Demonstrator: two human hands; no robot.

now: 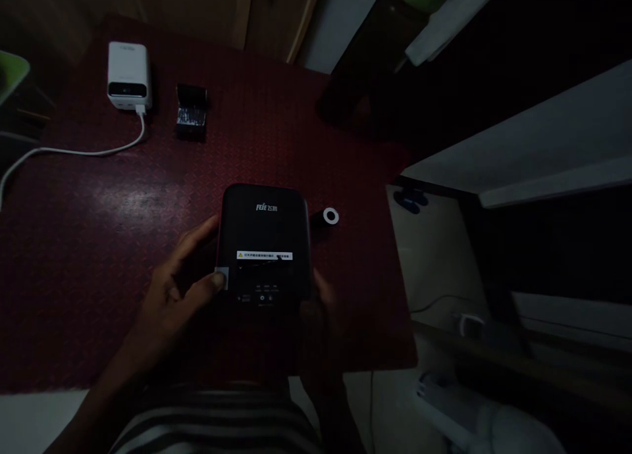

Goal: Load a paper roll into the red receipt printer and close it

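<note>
A black receipt printer (269, 233) with rounded corners, FEIE lettering, a white warning strip and small indicator marks is held between my hands over the red table. My left hand (172, 283) grips its left side, with the thumb on top by a small grey tab (223, 276) and the fingers along the edge. Deep in shadow, my right hand (320, 309) closes on the lower right corner; most of its fingers are hard to see. Just right of the printer lies a small dark roll (330, 216) showing a white ring-shaped end.
On the dark red patterned table (123, 243) stand a white power bank (128, 75) with a white cable (99, 153) and a crumpled black wrapper (191, 112). A dark bottle (375, 46) with a green top rises at the back. Slippers (409, 199) lie on the floor at right.
</note>
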